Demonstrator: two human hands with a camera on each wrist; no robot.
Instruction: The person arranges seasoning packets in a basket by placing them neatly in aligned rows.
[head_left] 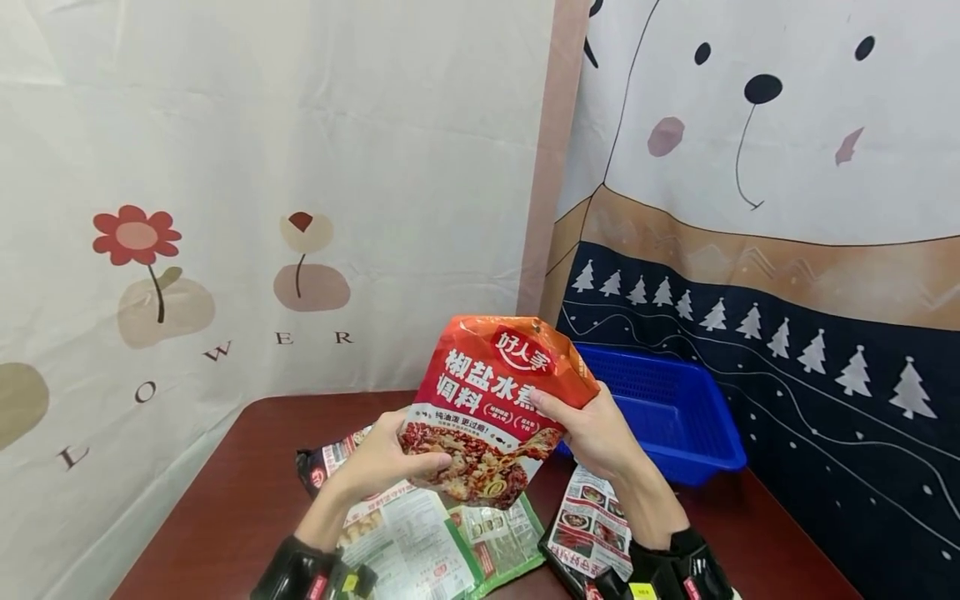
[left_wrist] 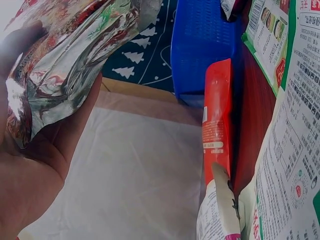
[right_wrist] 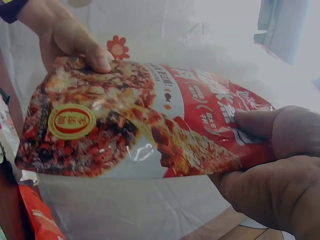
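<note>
A red and orange seasoning packet [head_left: 483, 392] is held up above the table, its printed front towards me and tilted. My left hand [head_left: 378, 460] grips its lower left edge, thumb on the front. The right hand [head_left: 600, 429] pinches the right edge, with its thumb [right_wrist: 257, 124] across the red printing. In the left wrist view, the packet's silvery edge [left_wrist: 65, 80] rests in the left palm. Below lie a white packet with green edges [head_left: 408, 542], a green packet [head_left: 498, 537] and a black-edged packet [head_left: 588, 521].
A blue plastic basket [head_left: 697, 417] stands at the table's back right. Another dark packet [head_left: 311, 467] lies partly behind the left hand. The brown table [head_left: 225, 492] meets hanging cloths at the back and right.
</note>
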